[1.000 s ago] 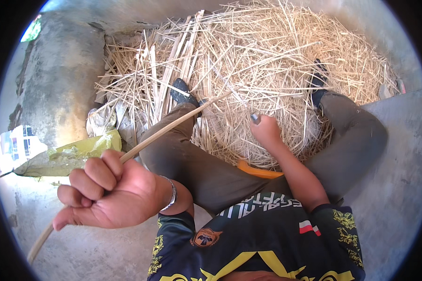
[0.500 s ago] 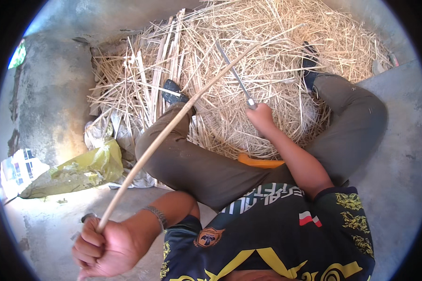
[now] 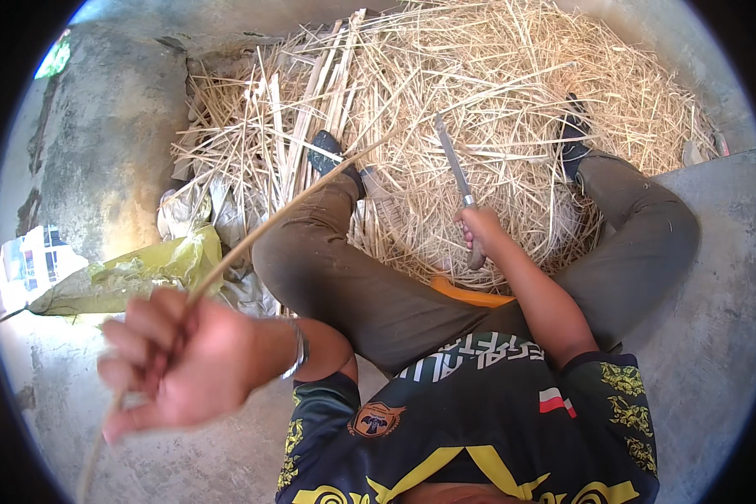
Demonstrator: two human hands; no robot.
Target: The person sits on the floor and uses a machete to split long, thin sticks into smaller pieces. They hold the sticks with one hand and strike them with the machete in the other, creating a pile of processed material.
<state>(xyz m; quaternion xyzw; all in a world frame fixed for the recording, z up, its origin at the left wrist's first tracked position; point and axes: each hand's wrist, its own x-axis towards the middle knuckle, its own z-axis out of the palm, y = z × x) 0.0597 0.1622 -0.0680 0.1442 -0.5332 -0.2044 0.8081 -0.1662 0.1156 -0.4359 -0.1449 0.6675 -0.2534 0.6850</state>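
My left hand (image 3: 185,361) is raised at the lower left, slightly blurred, its fingers curled round a long thin wooden stick (image 3: 265,228). The stick slants from below the hand up to the right, over my left leg and toward the shavings. My right hand (image 3: 480,228) is closed round the wooden handle of a long knife (image 3: 454,160), between my knees. Its narrow blade points up and slightly left, over the pile of pale wood strips and shavings (image 3: 512,109). The far tip of the stick is hard to pick out against the strips, left of the blade and apart from it.
My legs (image 3: 378,277) spread to both sides of the pile. An orange object (image 3: 470,291) lies between them. Longer split strips (image 3: 328,80) lie at the far left of the pile. A yellow-green plastic sack (image 3: 143,273) rests at the left, by a concrete wall (image 3: 113,151).
My left hand has risen and moved closer to the camera with the stick, whose tail now shows below the hand. The knife has shifted right and slightly down, away from the stick.
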